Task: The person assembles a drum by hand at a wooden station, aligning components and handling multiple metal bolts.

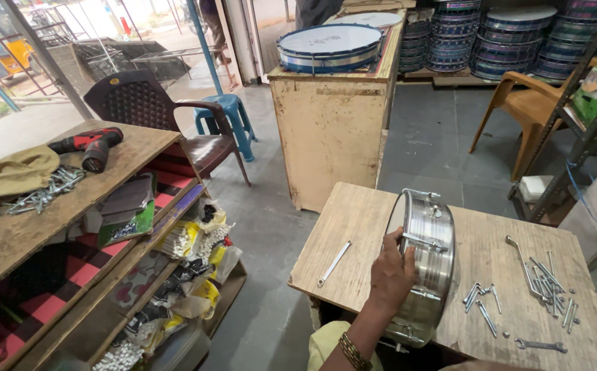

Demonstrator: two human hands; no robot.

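Note:
A shiny steel drum [430, 254] with tension lugs stands on its edge on a small wooden table [353, 227]. My left hand [389, 275], a bangle on its wrist, grips the drum's near rim from the left side. My right hand is out of sight. On the table left of the drum lies a slim wrench [334, 263]. To the drum's right are several loose tension bolts [549, 282], a bent rod tool [522, 257] and a small spanner [540, 345] near the front edge.
A long wooden workbench [10, 233] on the left carries a red cordless drill [89, 144], a pile of bolts [44, 192] and shelves of packets. Beyond stand a brown chair [168, 117], a blue stool [230, 113], a cabinet with a blue-rimmed drum [329, 45], stacked drums [511, 34] and a tan chair [525, 103].

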